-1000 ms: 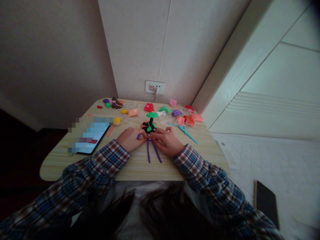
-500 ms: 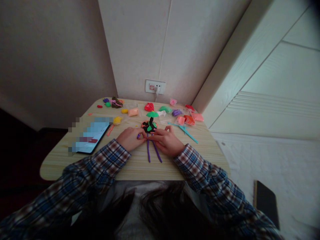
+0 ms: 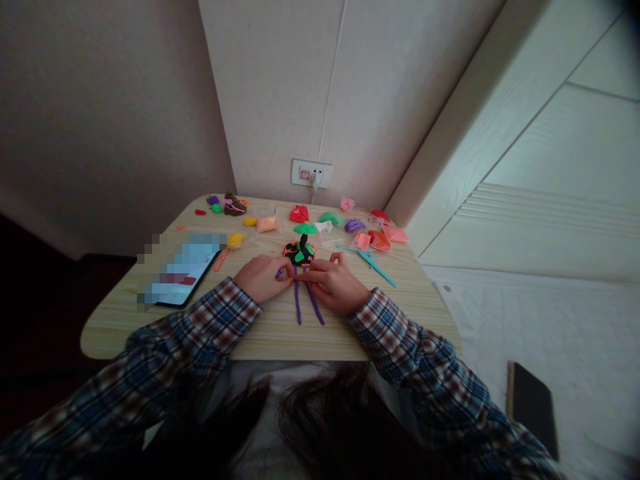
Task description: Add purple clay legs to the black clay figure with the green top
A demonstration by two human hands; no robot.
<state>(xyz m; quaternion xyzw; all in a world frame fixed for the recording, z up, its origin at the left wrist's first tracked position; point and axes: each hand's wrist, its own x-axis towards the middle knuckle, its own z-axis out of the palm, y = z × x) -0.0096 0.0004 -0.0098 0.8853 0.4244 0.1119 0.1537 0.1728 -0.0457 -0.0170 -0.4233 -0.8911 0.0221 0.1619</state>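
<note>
Two long purple clay strips (image 3: 305,303) lie on the wooden table (image 3: 260,333), running from my fingers toward me. My left hand (image 3: 263,277) rests knuckles up with its fingers curled, pinching the purple clay near the strips' far ends. My right hand (image 3: 335,283) is curled too, its fingertips pressed on the same strip ends. Just beyond both hands stands a small clay figure (image 3: 300,248) with a black base, orange edge and green top.
A phone (image 3: 180,273) lies at the left of the table. Several clay lumps and packets (image 3: 373,239) are scattered along the far edge, with teal modelling tools (image 3: 370,261) at the right. A wall socket (image 3: 311,175) sits behind; a white door stands right.
Hardly anything has moved. My fingertips have shifted slightly on the purple strip ends, and the view has drifted a touch.
</note>
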